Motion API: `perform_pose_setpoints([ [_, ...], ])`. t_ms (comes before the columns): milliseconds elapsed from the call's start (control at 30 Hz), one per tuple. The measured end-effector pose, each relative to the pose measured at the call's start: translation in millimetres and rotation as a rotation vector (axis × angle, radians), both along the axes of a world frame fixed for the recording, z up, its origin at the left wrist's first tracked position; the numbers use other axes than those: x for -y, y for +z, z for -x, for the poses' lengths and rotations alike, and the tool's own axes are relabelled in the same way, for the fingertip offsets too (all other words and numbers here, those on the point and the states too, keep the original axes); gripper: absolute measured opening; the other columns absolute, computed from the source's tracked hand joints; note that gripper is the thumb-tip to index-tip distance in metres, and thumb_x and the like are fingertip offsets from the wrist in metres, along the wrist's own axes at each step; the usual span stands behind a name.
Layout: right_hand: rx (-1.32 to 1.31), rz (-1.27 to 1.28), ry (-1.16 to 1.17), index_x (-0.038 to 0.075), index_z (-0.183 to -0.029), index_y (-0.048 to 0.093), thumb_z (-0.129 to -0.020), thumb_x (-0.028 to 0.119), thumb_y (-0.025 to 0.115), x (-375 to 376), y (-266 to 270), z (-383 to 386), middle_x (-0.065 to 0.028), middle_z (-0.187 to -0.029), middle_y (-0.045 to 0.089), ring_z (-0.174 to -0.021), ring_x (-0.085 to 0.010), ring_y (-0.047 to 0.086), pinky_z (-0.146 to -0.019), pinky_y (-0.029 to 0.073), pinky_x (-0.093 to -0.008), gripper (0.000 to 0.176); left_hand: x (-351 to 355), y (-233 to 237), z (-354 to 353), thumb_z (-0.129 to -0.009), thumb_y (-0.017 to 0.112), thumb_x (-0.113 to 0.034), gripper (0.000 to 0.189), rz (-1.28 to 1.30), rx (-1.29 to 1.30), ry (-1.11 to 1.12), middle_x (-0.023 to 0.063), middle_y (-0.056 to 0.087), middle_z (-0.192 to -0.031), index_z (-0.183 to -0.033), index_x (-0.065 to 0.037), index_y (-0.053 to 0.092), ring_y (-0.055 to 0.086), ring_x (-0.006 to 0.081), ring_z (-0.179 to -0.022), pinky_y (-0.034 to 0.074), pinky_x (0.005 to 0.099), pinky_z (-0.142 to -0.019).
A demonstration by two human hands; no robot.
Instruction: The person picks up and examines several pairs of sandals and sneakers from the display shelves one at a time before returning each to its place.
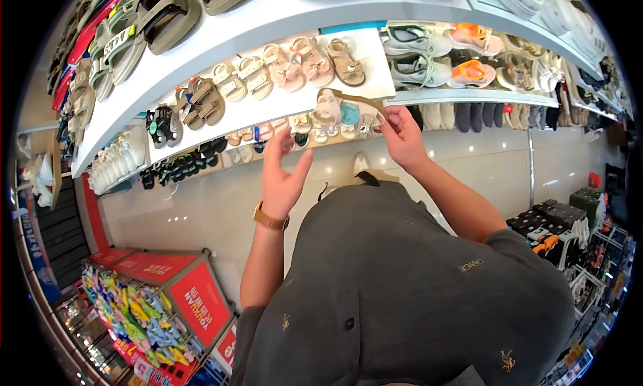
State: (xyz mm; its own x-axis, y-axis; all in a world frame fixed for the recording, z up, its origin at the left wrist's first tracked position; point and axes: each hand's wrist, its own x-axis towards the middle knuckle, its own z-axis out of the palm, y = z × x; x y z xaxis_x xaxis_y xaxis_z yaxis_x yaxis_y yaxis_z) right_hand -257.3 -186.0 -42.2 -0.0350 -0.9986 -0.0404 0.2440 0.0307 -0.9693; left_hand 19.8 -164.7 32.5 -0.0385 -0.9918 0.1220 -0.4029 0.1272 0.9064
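Observation:
My right hand (403,139) pinches the heel end of a beige child's sandal (327,110) and holds it in front of the shelf edge. The sandal is tilted, its wide strap pointing left and a teal patch showing on its insole. My left hand (284,175) is held up to the left of the sandal, fingers apart and nothing in it. Behind the held sandal, a single tan sandal (348,70) rests on the white shelf (376,61). Pink sandals (313,63) sit beside it to the left.
An upper shelf (288,14) with larger sandals overhangs this row. Sneakers (418,41) fill the shelf on the right. Small shoes line a lower shelf. A red display bin (201,305) stands at lower left, and stacked shoe boxes (556,215) at right.

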Motion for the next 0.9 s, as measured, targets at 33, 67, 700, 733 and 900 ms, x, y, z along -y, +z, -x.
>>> perform_pose_setpoints([
  [33, 0.000, -0.027, 0.028, -0.003, -0.120, 0.048, -0.101, -0.002, 0.055, -3, 1, -5, -0.0103, -0.108, 0.068, -0.095, -0.0102, 0.064, -0.083, 0.052, -0.0243, 0.020, 14, 6, 9, -0.093, 0.075, -0.017, 0.054, 0.088, 0.113, -0.006, 0.0120, 0.062, -0.130, -0.139, -0.001, 0.053, 0.060, 0.0207, -0.113, 0.049, 0.0345, -0.099],
  [67, -0.040, -0.040, 0.075, -0.003, -0.119, 0.049, -0.101, -0.001, 0.056, -6, 5, -8, -0.0089, -0.106, 0.069, -0.093, -0.0092, 0.064, -0.082, 0.051, -0.0231, 0.019, 25, 9, 18, -0.091, 0.076, -0.018, 0.054, 0.087, 0.151, -0.004, 0.0128, 0.062, -0.131, -0.138, -0.001, 0.054, 0.060, 0.0219, -0.115, 0.048, 0.0352, -0.100],
  [700, 0.060, -0.139, 0.088, -0.001, -0.115, 0.052, -0.101, 0.001, 0.059, 0, 5, 13, -0.0088, -0.103, 0.070, -0.088, -0.0083, 0.064, -0.077, 0.051, -0.0231, 0.017, 56, -11, 67, -0.087, 0.077, -0.004, 0.021, 0.076, 0.145, -0.084, 0.0176, 0.058, -0.140, -0.108, -0.007, 0.075, 0.058, 0.0301, -0.128, 0.045, 0.0395, -0.109],
  [733, 0.073, -0.145, 0.084, -0.001, -0.115, 0.052, -0.101, 0.001, 0.059, -1, 3, 12, -0.0087, -0.102, 0.070, -0.088, -0.0082, 0.064, -0.077, 0.051, -0.0230, 0.016, 57, -11, 66, -0.087, 0.077, -0.004, 0.021, 0.070, 0.136, -0.088, 0.0176, 0.058, -0.140, -0.107, -0.007, 0.075, 0.058, 0.0304, -0.128, 0.045, 0.0397, -0.110],
  [900, 0.099, -0.123, 0.045, -0.002, -0.122, 0.054, -0.101, 0.001, 0.059, 0, -3, -3, -0.0077, -0.105, 0.071, -0.090, -0.0078, 0.064, -0.078, 0.051, -0.0225, 0.022, 62, -8, 54, -0.087, 0.077, -0.004, 0.016, 0.062, 0.119, -0.120, 0.0178, 0.058, -0.139, -0.103, -0.006, 0.076, 0.058, 0.0304, -0.128, 0.044, 0.0404, -0.110],
])
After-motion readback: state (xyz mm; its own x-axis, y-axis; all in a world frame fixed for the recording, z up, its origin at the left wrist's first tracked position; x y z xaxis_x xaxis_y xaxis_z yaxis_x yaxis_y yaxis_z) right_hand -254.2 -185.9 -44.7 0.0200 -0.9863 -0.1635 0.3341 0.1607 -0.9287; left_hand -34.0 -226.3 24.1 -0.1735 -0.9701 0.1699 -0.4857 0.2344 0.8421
